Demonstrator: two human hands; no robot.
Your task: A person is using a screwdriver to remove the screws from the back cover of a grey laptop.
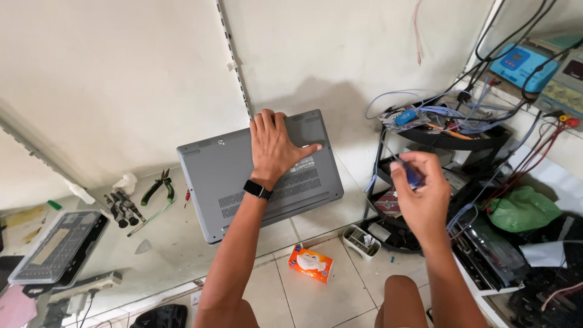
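A grey laptop (225,176) lies upside down on a glass-topped table (164,243), its vented underside facing up. My left hand (274,147) rests flat on the far right part of the laptop's base, fingers spread, with a black watch on the wrist. My right hand (422,194) hovers to the right of the laptop, off the table, with its fingers pinched around a small blue-handled tool (413,176). What kind of tool it is cannot be told.
Green-handled pliers (159,186), several dark screwdriver bits (121,209) and a detached keyboard (51,246) lie at the table's left. A black tiered rack (452,136) with tangled cables stands to the right. An orange box (311,263) and a small white container (362,241) sit on the tiled floor.
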